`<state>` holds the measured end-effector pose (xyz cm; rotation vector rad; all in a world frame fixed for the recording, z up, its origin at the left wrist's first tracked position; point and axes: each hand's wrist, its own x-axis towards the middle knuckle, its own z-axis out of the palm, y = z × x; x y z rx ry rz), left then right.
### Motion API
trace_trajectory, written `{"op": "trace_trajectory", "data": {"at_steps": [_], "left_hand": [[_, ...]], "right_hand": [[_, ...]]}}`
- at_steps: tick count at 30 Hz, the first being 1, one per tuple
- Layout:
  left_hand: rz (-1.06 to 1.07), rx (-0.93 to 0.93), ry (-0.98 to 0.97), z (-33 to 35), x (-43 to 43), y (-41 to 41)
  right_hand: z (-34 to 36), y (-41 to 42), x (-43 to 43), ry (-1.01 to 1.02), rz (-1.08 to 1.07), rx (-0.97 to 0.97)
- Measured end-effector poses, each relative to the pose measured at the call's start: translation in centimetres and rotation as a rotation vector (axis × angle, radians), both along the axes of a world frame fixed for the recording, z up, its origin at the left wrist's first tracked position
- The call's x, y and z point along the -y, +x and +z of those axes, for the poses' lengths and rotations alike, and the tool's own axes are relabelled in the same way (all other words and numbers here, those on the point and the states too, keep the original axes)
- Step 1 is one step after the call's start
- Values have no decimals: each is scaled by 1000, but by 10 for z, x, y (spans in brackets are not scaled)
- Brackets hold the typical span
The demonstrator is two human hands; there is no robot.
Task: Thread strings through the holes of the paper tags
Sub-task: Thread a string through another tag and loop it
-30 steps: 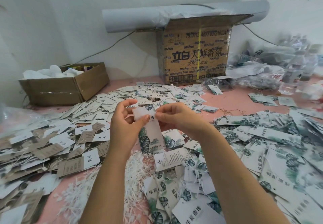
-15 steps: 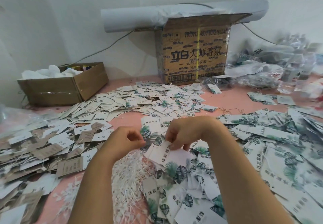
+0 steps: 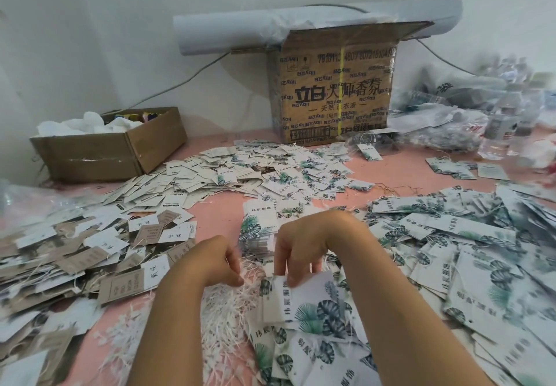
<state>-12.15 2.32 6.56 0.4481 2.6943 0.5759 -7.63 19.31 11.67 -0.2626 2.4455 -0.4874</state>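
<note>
Tag [image 3: 313, 304] pinched by right hand [image 3: 304, 244], beside strings [image 3: 231, 310].

Strings [image 3: 228, 319] between tag piles [image 3: 421, 265]; boxes [image 3: 337, 90] behind.

The leaf-printed tags [image 3: 313, 307] pinched under the right hand [image 3: 301, 244] are made of smooth, matt white card. The strings [image 3: 228, 310] below the left hand [image 3: 219, 260] are seen as thin white cord, dull and fibrous. The desk [image 3: 219, 214] beyond both hands is covered with matt pink cloth. Left of the left hand, brown tags [image 3: 120, 287] of rough kraft paper are heaped. Far beyond the hands a printed box [image 3: 337, 96] of matt cardboard is seen, and clear glossy plastic bottles [image 3: 496, 126] are found far right of the right hand.
</note>
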Motion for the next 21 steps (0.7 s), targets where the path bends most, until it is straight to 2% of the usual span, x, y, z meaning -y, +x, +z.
{"op": "trace_trajectory", "data": {"at_steps": [10, 17, 21], "left_hand": [[16, -30, 2, -12, -3, -5], [41, -16, 58, -17, -4, -6], [69, -46, 29, -19, -8, -4]], "right_hand": [[0, 1, 0, 36, 55, 90], [-10, -8, -1, -36, -95, -71], [-18, -14, -2, -61, -150, -94]]}}
